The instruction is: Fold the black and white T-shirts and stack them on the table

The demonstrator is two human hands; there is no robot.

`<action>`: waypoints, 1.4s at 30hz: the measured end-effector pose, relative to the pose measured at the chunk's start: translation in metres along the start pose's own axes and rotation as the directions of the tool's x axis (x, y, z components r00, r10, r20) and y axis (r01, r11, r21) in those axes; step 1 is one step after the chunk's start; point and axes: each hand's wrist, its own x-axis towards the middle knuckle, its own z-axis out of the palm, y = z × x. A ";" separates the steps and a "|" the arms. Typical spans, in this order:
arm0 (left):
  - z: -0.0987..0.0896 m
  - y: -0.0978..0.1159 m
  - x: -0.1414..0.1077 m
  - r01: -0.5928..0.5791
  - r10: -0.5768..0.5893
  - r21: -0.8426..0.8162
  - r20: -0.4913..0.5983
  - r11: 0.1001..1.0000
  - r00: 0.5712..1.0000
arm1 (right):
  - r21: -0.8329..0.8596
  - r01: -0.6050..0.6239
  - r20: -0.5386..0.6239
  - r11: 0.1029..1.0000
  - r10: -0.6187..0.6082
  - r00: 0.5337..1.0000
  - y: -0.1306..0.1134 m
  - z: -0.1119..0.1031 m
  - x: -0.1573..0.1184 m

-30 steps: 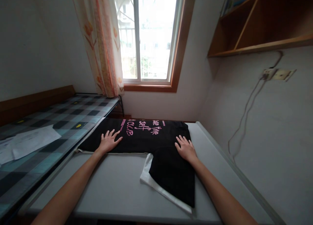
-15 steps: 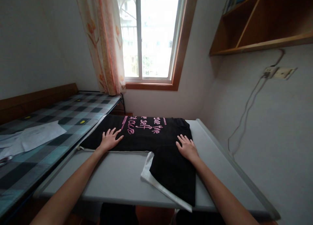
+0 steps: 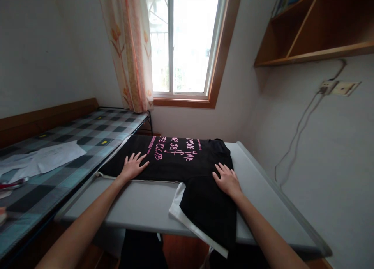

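Note:
A black shirt point(image 3: 172, 163) with pink lettering lies spread over a light grey table point(image 3: 140, 202), its neck opening toward the right. One sleeve, with a white layer showing at its edge, reaches past the table's near edge. My left hand point(image 3: 133, 166) rests flat on the left part of the shirt, fingers spread. On the shirt's right part, near the shoulder, lies my right hand point(image 3: 227, 179), palm down with its fingers extended. Neither hand grips the cloth.
A bed with a checked cover point(image 3: 73, 136) stands along the left, with white papers point(image 3: 58, 156) on it. Behind the table are a curtain point(image 3: 133, 58) and a window point(image 3: 189, 43). A wooden shelf point(image 3: 315, 50) and a socket with cables point(image 3: 327, 86) are on the right wall.
The view has shifted slightly, so more of the bed's near left side shows, with a red item there. Both hands stay flat on the shirt.

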 end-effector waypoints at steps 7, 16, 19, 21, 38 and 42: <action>-0.003 0.008 0.009 -0.095 0.094 -0.096 -0.015 0.991 0.995 | 0.039 0.125 -0.093 0.991 -0.120 0.988 0.011 -0.023 0.040; -0.029 0.112 0.021 -0.573 0.569 -0.469 -0.168 0.672 0.805 | 0.236 0.216 -0.195 0.947 -0.171 0.966 0.024 0.012 0.079; -0.034 0.147 0.018 -0.628 0.695 -0.598 -0.160 0.497 0.701 | 0.395 0.253 -0.222 0.883 -0.175 0.959 0.035 0.019 0.079; -0.032 0.161 0.020 -0.626 0.722 -0.612 -0.125 0.484 0.681 | 0.493 0.249 -0.233 0.834 -0.149 0.961 0.044 0.018 0.081; -0.018 0.158 0.015 -0.574 0.734 -0.726 -0.142 0.379 0.664 | 0.584 0.150 -0.219 0.798 -0.024 0.976 0.057 0.011 0.081; -0.028 0.158 0.014 -0.572 0.843 -0.747 -0.027 0.340 0.537 | 0.564 0.172 -0.214 0.808 -0.058 0.975 0.055 0.010 0.079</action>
